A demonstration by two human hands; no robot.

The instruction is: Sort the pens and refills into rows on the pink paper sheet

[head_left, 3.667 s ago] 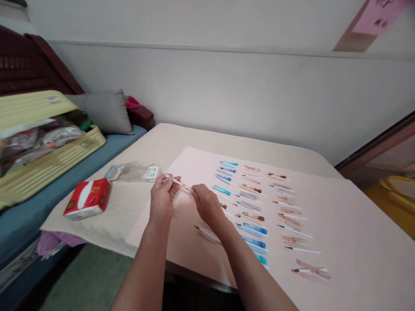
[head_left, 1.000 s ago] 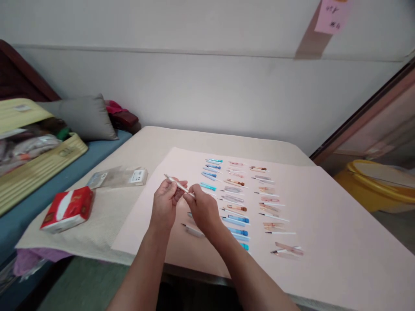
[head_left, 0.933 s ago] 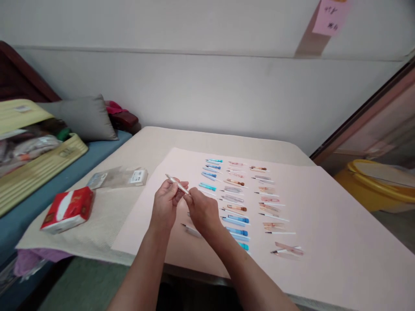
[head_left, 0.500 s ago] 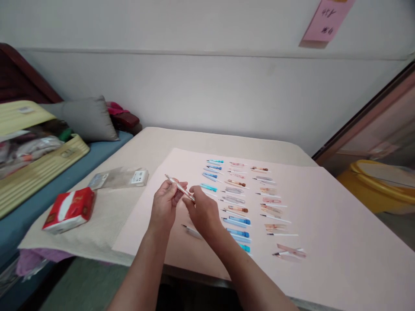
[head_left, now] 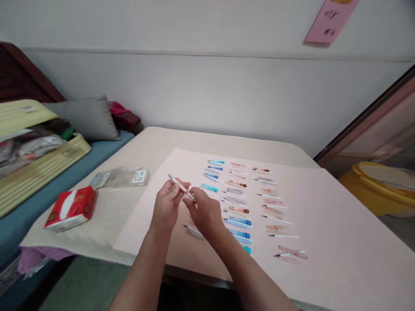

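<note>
Between my two hands is a slim pale pen (head_left: 178, 183), tilted with its tip toward the upper left. My left hand (head_left: 167, 201) is closed around its middle. The fingers of my right hand (head_left: 205, 209) pinch the lower right end, partly hiding it. Under and beside my right forearm lie pen parts in rows: blue barrels (head_left: 240, 221), brown-ended barrels (head_left: 238, 183), clear grey pieces (head_left: 235, 200) and white refills (head_left: 283, 236) with dark tips. One refill and a grey piece (head_left: 194, 232) rest below my right wrist, partly covered.
A pink sheet (head_left: 350, 242) covers much of the table. At the left are a red tissue pack (head_left: 71, 208) and a clear plastic bag (head_left: 121, 177) with a label. A yellow bin (head_left: 376, 190) stands at the right, and a grey cushion (head_left: 92, 119) lies at the far left.
The view has shifted very slightly. Both hands keep hold of the pen in nearly the same pose, and the parts on the sheet look unmoved.
</note>
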